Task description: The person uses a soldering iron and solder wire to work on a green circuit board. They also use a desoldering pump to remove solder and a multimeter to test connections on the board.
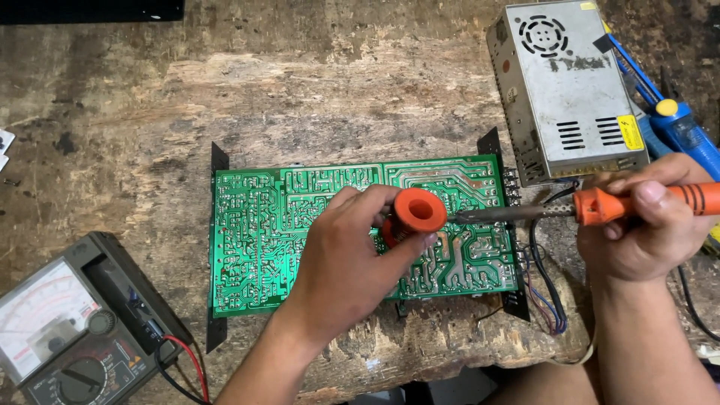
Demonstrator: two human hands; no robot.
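You are mid-soldering. Your left hand [352, 251] has its fingers wrapped around an orange spool [416, 214], holding it over the right-centre of the green board [255, 247], which lies solder-side up on the worn wooden bench [300, 97]. Your right hand [652, 225] grips the orange handle of the iron [600, 204], fingers closed tight, with the metal tip reaching left to just beside the spool. Whether the tip touches a joint, I cannot tell; the spool hides it. The next move, as I judge it, calls for a steady tip and clear wire feed. A meter [67, 330] sits at lower left, a metal supply box [562, 82] at upper right.
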